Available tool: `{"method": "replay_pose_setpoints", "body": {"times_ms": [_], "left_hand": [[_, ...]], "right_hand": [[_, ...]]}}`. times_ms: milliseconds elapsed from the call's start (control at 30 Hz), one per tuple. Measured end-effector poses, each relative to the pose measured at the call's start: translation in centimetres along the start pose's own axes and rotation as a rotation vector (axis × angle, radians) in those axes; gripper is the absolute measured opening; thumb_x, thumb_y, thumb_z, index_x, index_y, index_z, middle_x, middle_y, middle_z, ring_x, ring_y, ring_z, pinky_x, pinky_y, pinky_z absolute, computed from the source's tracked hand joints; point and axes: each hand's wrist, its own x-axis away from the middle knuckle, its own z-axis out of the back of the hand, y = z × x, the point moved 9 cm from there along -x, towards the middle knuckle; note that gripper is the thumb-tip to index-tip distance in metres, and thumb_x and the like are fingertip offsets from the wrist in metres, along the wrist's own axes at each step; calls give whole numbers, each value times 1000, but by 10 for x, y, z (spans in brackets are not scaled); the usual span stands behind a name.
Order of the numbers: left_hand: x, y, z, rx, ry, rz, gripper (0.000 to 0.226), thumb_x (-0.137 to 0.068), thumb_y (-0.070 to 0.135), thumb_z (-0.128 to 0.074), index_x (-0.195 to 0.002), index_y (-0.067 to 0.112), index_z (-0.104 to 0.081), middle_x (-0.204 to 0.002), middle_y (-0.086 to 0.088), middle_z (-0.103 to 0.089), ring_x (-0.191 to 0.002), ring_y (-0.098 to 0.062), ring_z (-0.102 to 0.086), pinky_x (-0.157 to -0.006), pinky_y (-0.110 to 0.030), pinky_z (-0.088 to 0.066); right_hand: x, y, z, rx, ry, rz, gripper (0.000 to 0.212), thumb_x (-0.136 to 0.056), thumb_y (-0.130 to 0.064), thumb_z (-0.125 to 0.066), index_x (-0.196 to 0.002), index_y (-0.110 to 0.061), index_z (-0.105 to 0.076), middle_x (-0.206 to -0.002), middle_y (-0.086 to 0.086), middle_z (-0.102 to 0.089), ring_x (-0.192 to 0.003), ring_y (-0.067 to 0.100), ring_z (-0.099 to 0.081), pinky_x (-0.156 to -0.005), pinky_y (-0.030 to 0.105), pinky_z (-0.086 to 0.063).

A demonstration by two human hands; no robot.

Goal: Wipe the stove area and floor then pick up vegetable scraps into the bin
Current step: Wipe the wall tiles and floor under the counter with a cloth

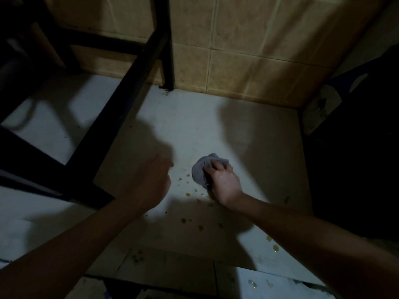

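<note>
Floor wiping looks partly done. The right hand (222,182) has its grip clenched round a bunched grey cloth (199,172), pressed to the pale floor (194,130) at the far edge of a scatter of yellow-brown spots (187,194). Nearer spots remain unwiped. The left hand (151,182) hovers just left, loosely curled, grasping nothing. No stove, scraps or bin are in view, so those steps probably remain.

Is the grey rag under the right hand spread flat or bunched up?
Bunched up: the grey rag sits as a rounded wad on the floor, gripped by the right hand.
</note>
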Motion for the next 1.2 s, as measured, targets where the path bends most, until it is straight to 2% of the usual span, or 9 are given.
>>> {"method": "replay_pose_setpoints", "body": {"times_ms": [100,333,467,567,767,867,1000,1100,1200], "left_hand": [[6,-7,0,-11,-29,-18,37,-88,11,-53,-124,5,-57,-123,-14,-56,-112,-30,-52,-99,-37,-39],[9,-20,6,-76,-74,44,40,-97,18,-39,-136,12,-40,-136,-5,-42,-122,-20,-41,-102,-29,-32],[8,-19,3,-85,-74,48,36,-94,17,-44,-130,14,-46,-131,-5,-47,-118,-22,-45,-100,-33,-36],[4,-14,-2,-76,-84,44,37,-92,15,-47,-129,12,-49,-127,-8,-49,-115,-25,-47,-97,-36,-39],[-6,11,-17,-42,-114,2,45,-91,14,-51,-136,8,-47,-137,-15,-48,-125,-31,-44,-104,-38,-32],[-12,25,-20,-25,-103,-39,41,-91,14,-49,-130,2,-53,-134,-20,-50,-124,-36,-45,-105,-41,-32],[-23,49,-24,38,-117,-76,40,-86,7,-52,-125,6,-56,-132,-16,-51,-124,-31,-45,-108,-37,-33],[-26,65,-23,147,-86,-81,36,-84,2,-56,-121,4,-58,-126,-19,-53,-120,-33,-49,-105,-38,-37],[-25,80,-19,147,-60,-159,32,-82,-1,-60,-114,-1,-60,-115,-23,-56,-110,-38,-54,-99,-43,-42]], "right_hand": [[-18,-32,-7,27,-40,92,58,-83,-24,-63,-138,-26,-45,-147,5,-38,-129,35,-36,-95,41,-48],[-21,-77,-21,83,-130,322,47,-91,-21,-54,-137,-27,-47,-149,1,-33,-133,31,-30,-100,40,-40],[-5,-74,-26,154,-152,396,43,-97,-27,-45,-139,-23,-44,-150,3,-31,-131,31,-30,-101,37,-36],[8,-64,-27,164,-179,404,45,-97,-26,-47,-142,-26,-40,-153,0,-25,-134,32,-25,-103,36,-35],[33,-24,-15,141,-170,325,43,-95,-22,-47,-138,-26,-46,-152,0,-29,-135,32,-26,-103,37,-36],[47,6,-5,91,-142,249,47,-91,-18,-52,-137,-26,-47,-152,-2,-30,-136,30,-26,-106,38,-38],[66,49,5,36,-92,103,51,-86,-16,-59,-134,-30,-50,-151,-5,-32,-136,29,-27,-107,40,-38],[78,82,8,-8,-48,-8,48,-85,-14,-59,-132,-25,-54,-150,3,-36,-136,33,-30,-112,39,-32],[90,117,7,-241,-28,-188,42,-87,-2,-54,-127,-14,-59,-143,15,-44,-134,36,-35,-112,46,-31]]}}
